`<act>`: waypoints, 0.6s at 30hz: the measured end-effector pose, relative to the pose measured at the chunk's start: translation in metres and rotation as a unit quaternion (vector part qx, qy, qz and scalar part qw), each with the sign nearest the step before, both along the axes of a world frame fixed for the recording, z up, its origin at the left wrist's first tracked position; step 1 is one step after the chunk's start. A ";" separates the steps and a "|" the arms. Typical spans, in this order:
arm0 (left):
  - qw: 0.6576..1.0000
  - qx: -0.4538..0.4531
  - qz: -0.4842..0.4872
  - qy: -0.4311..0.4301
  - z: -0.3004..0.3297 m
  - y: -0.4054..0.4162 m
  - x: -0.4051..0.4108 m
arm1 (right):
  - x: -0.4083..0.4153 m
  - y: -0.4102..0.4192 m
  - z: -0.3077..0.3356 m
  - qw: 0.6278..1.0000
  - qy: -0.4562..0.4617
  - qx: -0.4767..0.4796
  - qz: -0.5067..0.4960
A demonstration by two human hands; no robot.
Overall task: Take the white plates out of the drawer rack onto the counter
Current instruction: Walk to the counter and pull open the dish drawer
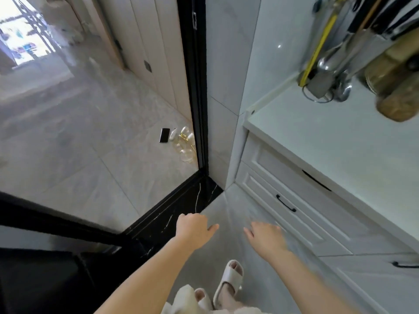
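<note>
A white cabinet with closed drawers runs along the right; its middle drawer [301, 200] carries a black handle [286, 203]. Above it lies the pale counter [335, 141]. No plates or rack show, since every drawer front is shut. My left hand [193, 230] hovers over the floor with loosely curled fingers, holding nothing. My right hand [265, 237] is stretched toward the lower drawer fronts, fingers apart and empty, a short way below and left of the black handle.
A utensil holder [324, 75] with ladles and a wooden board [394, 82] stand at the counter's back right. A black door frame [197, 87] and dark sill [172, 214] lie left. A second handle [405, 265] sits lower right. My slippered feet [229, 282] are below.
</note>
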State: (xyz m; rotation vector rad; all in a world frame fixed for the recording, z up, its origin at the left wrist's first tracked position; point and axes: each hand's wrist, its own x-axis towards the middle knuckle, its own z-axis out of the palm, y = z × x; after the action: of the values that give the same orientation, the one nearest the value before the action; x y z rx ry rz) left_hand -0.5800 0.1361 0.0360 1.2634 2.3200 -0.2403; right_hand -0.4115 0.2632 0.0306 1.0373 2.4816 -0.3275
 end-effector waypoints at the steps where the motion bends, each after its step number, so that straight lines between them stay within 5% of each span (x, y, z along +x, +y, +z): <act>1: 1.000 0.002 -0.009 0.001 0.000 0.011 0.001 | 0.005 0.009 -0.001 1.000 -0.007 -0.001 -0.013; 18: 0.985 0.020 -0.169 -0.028 -0.001 0.160 0.041 | 0.071 0.088 -0.007 0.978 -0.038 -0.029 -0.201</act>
State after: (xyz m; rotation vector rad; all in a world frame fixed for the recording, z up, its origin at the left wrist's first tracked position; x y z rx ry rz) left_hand -0.5388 0.2962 0.0350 1.6596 2.0610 -0.2680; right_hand -0.3402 0.3516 0.0239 1.4955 2.1693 -0.4693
